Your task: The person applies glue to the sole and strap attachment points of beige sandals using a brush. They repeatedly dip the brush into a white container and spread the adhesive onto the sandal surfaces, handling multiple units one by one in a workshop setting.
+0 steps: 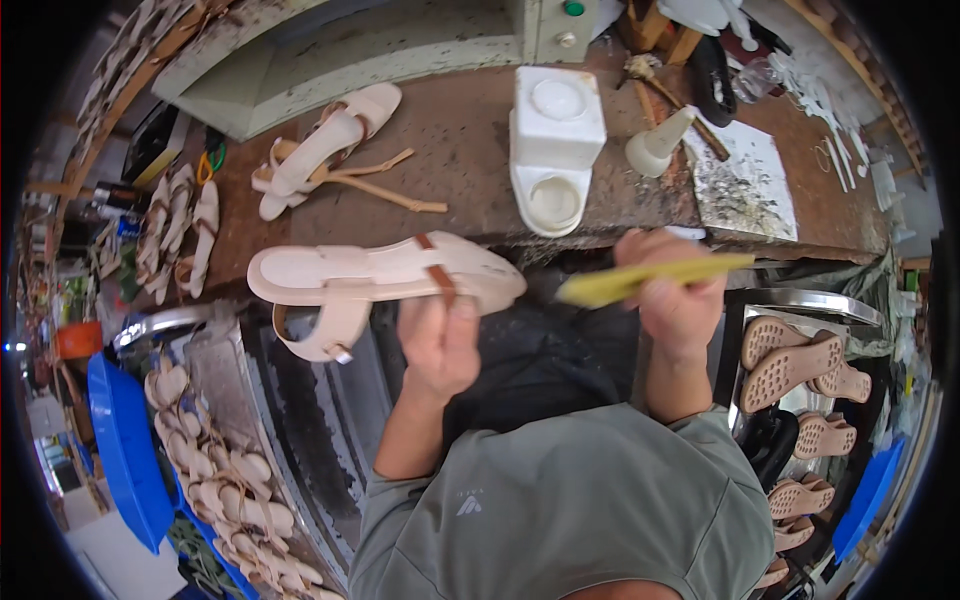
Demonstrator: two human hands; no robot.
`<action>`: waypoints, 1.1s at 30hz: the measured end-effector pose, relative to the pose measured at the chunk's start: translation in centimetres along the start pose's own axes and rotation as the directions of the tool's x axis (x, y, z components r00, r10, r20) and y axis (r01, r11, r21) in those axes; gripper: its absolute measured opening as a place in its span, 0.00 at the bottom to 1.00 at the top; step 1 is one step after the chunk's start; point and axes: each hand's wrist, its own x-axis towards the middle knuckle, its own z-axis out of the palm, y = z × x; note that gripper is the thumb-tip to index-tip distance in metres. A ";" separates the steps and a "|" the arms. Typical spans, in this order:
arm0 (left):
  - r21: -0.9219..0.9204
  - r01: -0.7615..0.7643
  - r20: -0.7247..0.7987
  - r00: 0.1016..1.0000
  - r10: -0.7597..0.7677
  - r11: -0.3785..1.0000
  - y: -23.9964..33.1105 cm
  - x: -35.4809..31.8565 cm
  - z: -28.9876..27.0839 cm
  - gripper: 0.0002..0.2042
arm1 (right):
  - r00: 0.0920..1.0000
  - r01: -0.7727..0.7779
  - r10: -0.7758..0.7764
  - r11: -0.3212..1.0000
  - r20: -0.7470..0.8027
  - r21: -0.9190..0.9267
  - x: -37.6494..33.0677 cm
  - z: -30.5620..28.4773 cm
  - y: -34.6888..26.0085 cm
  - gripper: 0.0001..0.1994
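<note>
In my left hand (438, 345) I hold a pale pink sandal (335, 274), fingers closed round its side near a brown strap. The sandal lies level in front of me, toe to the left, with a looped strap and small buckle hanging below it. My right hand (680, 305) is closed on a flat yellow handle (600, 287), which looks like a brush's. A blurred dark tip (545, 284), apparently bristles, points left, close to the sandal's right end; I cannot tell whether they touch.
On the stained workbench (450, 130) stand a white pot with a round cup (556, 150) and a white cone-nozzled bottle (660, 145). Another sandal (325, 150) with loose straps lies behind. Racks hold several sandals (225, 490) at left and beige soles (790, 370) at right.
</note>
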 end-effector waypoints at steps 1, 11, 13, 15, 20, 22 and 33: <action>-0.088 0.137 -0.025 0.990 -0.139 0.987 -1.5 -0.3 0.0 0.15 | 0.964 -0.107 0.130 0.988 -0.232 0.109 0.2 -0.6 -0.1 0.02; -0.698 0.450 0.063 0.813 -0.578 0.557 -11.0 -0.9 2.4 0.17 | 0.966 -0.235 0.242 0.677 -0.090 -0.697 0.9 -4.3 9.1 0.05; -0.690 0.479 0.121 0.815 -0.567 0.542 -12.1 -1.7 1.8 0.15 | 0.975 -0.181 0.214 0.649 -0.052 -0.739 0.9 -4.2 9.4 0.05; -0.710 0.484 0.154 0.815 -0.559 0.511 -12.7 -1.9 1.3 0.16 | 0.975 -0.176 0.218 0.645 -0.041 -0.744 0.9 -4.1 9.5 0.05; -0.706 0.444 0.080 0.824 -0.561 0.551 -10.9 -2.0 1.0 0.24 | 0.902 -0.430 0.376 0.742 -0.211 -0.514 0.5 -4.3 9.6 0.05; -0.705 0.422 0.066 0.839 -0.541 0.569 -8.6 -1.6 0.8 0.26 | 0.889 -0.459 0.375 0.735 -0.264 -0.499 0.6 -4.3 9.3 0.06; -0.865 0.445 0.359 0.872 -0.332 0.233 0.2 -1.6 -0.8 0.16 | 0.945 -0.313 0.317 0.948 -0.081 0.059 0.5 1.9 1.8 0.06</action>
